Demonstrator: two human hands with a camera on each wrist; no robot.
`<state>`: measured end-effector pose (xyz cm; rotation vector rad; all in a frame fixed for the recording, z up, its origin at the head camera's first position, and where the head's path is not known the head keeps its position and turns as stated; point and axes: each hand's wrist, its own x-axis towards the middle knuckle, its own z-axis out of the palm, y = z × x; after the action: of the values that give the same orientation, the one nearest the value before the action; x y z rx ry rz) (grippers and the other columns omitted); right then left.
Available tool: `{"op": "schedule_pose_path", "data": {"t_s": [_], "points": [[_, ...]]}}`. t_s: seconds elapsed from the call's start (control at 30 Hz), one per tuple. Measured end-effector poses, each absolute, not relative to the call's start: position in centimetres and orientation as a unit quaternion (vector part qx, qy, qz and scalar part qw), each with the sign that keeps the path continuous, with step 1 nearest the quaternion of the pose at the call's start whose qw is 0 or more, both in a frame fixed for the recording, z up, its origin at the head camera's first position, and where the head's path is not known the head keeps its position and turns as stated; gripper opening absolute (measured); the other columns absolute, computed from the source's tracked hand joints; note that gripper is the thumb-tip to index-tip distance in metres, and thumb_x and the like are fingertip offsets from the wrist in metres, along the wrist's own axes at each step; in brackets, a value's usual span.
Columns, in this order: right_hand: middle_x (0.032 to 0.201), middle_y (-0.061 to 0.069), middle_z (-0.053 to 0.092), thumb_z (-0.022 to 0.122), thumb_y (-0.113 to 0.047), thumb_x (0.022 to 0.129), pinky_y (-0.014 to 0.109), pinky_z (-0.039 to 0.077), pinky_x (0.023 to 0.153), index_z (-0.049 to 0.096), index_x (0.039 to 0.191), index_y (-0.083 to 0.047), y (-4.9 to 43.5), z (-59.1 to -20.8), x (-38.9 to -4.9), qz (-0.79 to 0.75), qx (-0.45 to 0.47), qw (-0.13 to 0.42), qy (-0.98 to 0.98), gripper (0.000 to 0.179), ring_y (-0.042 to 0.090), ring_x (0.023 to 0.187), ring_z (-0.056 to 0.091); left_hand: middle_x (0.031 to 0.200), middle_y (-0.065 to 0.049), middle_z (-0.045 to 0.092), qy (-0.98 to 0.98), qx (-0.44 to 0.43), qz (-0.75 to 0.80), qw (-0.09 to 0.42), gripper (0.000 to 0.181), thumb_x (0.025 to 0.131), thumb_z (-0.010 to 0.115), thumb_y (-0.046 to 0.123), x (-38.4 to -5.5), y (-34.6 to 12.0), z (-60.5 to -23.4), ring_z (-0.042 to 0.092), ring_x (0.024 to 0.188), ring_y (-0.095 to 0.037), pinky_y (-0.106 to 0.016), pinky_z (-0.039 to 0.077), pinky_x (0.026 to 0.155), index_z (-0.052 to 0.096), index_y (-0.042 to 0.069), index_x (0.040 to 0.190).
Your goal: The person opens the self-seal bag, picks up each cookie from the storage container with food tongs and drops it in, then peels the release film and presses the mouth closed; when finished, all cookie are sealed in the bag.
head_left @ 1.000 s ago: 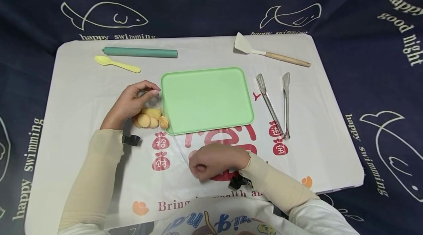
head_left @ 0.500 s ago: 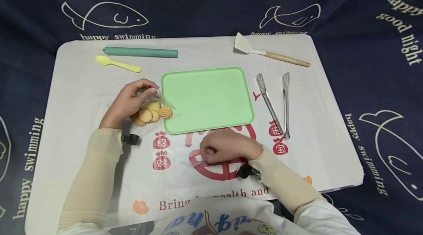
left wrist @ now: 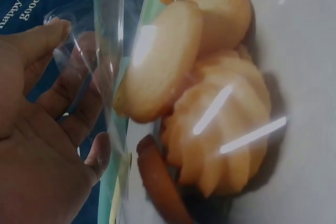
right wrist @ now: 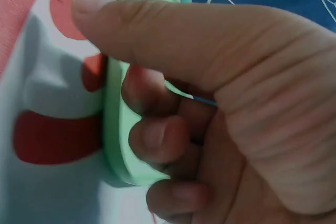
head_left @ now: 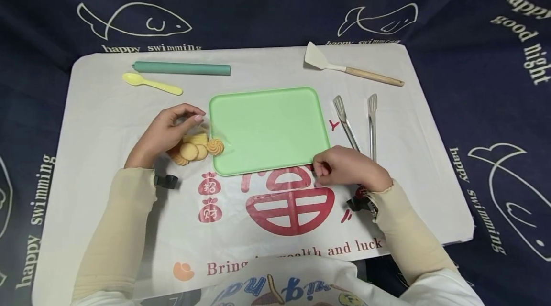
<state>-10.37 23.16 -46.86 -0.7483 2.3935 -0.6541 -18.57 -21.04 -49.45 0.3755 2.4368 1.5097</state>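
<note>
In the head view my left hand (head_left: 165, 134) is at the tray's left side. Its thumb and fingers pinch the edge of a clear plastic bag (left wrist: 110, 40). Cookies (head_left: 189, 151), round and swirl-shaped, show through the plastic below that hand; one swirl cookie (head_left: 215, 147) overlaps the left rim of the green tray (head_left: 271, 129). By the tray's near right corner is my right hand (head_left: 344, 165), fingers curled and thumb stretched forward in the right wrist view. Whether something thin and clear lies under that thumb cannot be made out.
Steel tongs (head_left: 372, 124) lie spread right of the tray, their near end hidden by the right hand. A spatula (head_left: 370, 75) lies at the back right. At the back left are a yellow spoon (head_left: 157, 86) and a green cylindrical stick (head_left: 185, 68).
My right hand has moved right and up, from below the tray's near edge to its near right corner. The bagged cookies have shifted slightly up. My left hand stays nearly still.
</note>
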Motion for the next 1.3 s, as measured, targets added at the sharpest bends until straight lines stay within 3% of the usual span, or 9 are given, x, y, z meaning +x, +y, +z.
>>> {"op": "schedule_pose_path", "data": {"t_s": [0.23,0.4,0.5,0.7,0.87,0.93,1.03,1.17,1.3], "points": [[0.073,-0.01,0.059,0.07,-0.018,0.098,0.029,0.048,0.061,0.073,0.097,-0.017,20.0,-46.6,-12.6,-0.308,-0.303,0.25,0.866,0.003,0.007,0.058,0.051,0.127,-0.009,0.066,0.839,0.109,0.51,0.156,0.043,0.104,0.06,0.04,-18.2,-22.1,-49.3,0.05,0.129,-0.023,-0.053,0.03,0.112,0.066,0.011,0.134],[0.077,-0.01,0.064,0.068,-0.024,0.1,0.028,0.048,0.067,0.075,0.103,-0.016,14.1,-47.4,-14.8,-0.325,-0.325,0.213,0.863,0.011,0.009,0.06,0.048,0.119,-0.009,0.067,0.845,0.1,0.505,0.146,0.045,0.105,0.055,0.042,-18.0,-22.3,-49.4,0.055,0.114,-0.02,-0.04,0.043,0.095,0.064,0.012,0.137],[0.078,-0.009,0.064,0.067,-0.022,0.1,0.028,0.046,0.065,0.076,0.104,-0.015,10.7,-47.6,-16.5,-0.326,-0.335,0.192,0.863,0.012,0.009,0.06,0.047,0.117,-0.009,0.068,0.848,0.101,0.503,0.132,0.044,0.106,0.055,0.041,-17.9,-22.4,-49.4,0.056,0.109,-0.019,-0.035,0.044,0.087,0.064,0.011,0.137],[0.106,-0.008,0.064,0.06,-0.017,0.102,0.027,0.049,0.08,0.075,0.113,-0.015,5.5,-47.0,-22.3,-0.252,-0.389,0.095,0.881,0.018,0.007,0.09,0.057,0.121,-0.009,0.065,0.847,0.101,0.511,0.103,0.039,0.105,0.059,0.033,-17.7,-22.4,-49.2,0.055,0.117,-0.02,-0.045,0.038,0.102,0.061,0.008,0.134],[0.123,-0.005,0.059,0.06,-0.014,0.103,0.025,0.045,0.093,0.07,0.125,-0.019,2.6,-47.9,-26.6,-0.212,-0.437,0.092,0.869,0.024,0.009,0.112,0.054,0.134,-0.012,0.057,0.859,0.117,0.498,0.032,0.025,0.102,0.065,0.021,-17.2,-22.1,-49.5,0.043,0.132,-0.029,-0.051,0.027,0.113,0.059,0.004,0.12],[0.127,-0.005,0.059,0.061,-0.013,0.103,0.021,0.042,0.096,0.068,0.129,-0.019,1.9,-48.7,-27.5,-0.227,-0.462,0.102,0.851,0.028,0.008,0.117,0.052,0.127,-0.014,0.057,0.874,0.143,0.463,-0.023,0.019,0.099,0.069,0.017,-16.7,-21.6,-49.5,0.043,0.125,-0.031,-0.049,0.024,0.111,0.06,0.004,0.11],[0.128,-0.003,0.06,0.062,-0.008,0.102,0.018,0.041,0.097,0.066,0.133,-0.018,1.3,-49.4,-28.0,-0.273,-0.489,0.125,0.819,0.033,0.006,0.116,0.053,0.102,-0.009,0.06,0.897,0.2,0.385,-0.085,0.015,0.093,0.076,0.016,-15.5,-20.7,-49.1,0.049,0.098,-0.027,-0.048,0.028,0.095,0.064,0.008,0.095],[0.122,-0.003,0.062,0.063,-0.005,0.101,0.019,0.043,0.092,0.07,0.129,-0.019,0.8,-49.6,-28.1,-0.324,-0.51,0.147,0.783,0.033,0.005,0.107,0.058,0.084,0.005,0.066,0.921,0.268,0.278,-0.055,0.014,0.088,0.083,0.023,-13.5,-19.5,-48.7,0.058,0.079,-0.018,-0.046,0.033,0.089,0.072,0.016,0.086],[0.115,-0.01,0.063,0.063,-0.01,0.102,0.02,0.044,0.087,0.075,0.121,-0.02,0.7,-49.7,-28.0,-0.329,-0.514,0.146,0.779,0.025,0.002,0.099,0.058,0.085,0.005,0.068,0.936,0.295,0.189,-0.034,0.013,0.085,0.085,0.028,-12.0,-18.3,-49.3,0.062,0.08,-0.021,-0.046,0.038,0.087,0.077,0.017,0.086]]}}
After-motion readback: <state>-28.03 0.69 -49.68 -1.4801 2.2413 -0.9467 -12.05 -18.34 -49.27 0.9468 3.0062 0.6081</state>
